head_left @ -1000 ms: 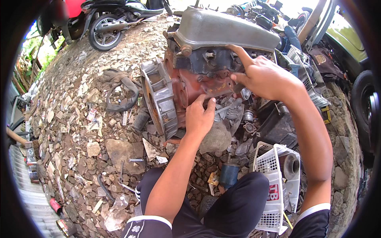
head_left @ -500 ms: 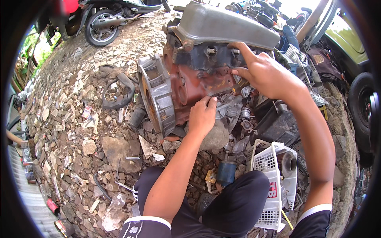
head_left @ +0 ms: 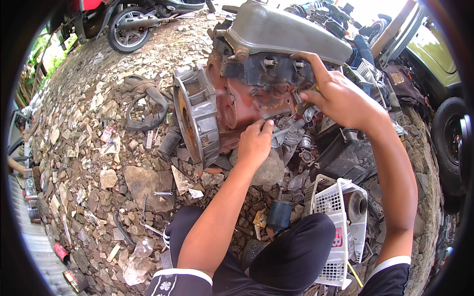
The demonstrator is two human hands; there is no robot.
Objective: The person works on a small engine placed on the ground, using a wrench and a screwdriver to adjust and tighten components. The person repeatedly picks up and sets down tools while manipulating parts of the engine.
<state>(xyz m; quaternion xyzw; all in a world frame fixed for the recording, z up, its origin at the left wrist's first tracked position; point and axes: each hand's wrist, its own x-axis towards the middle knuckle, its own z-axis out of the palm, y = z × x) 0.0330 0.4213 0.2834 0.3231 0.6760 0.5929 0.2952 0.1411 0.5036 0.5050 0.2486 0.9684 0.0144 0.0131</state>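
Note:
An engine with a red-brown block, black upper section and grey cover lies tilted on the stony ground. My left hand is closed at the lower edge of its block, fingertips hidden beyond the edge. My right hand is at the block's right part. Its index finger reaches up beside a stud on the black section, and its thumb points at the block. Between that hand and the block shows a slim tool with a dark and yellow handle, maybe a screwdriver, partly hidden. Grey metal parts lie just below.
White plastic baskets with parts stand by my right knee, near a blue canister filter. Wrenches and a black rubber loop lie on the rubble to the left. A black battery-like box sits under my right forearm.
My right hand has shifted slightly right and down, its thumb drawing away from the block. The left hand keeps its place at the edge. The whole view has moved a little.

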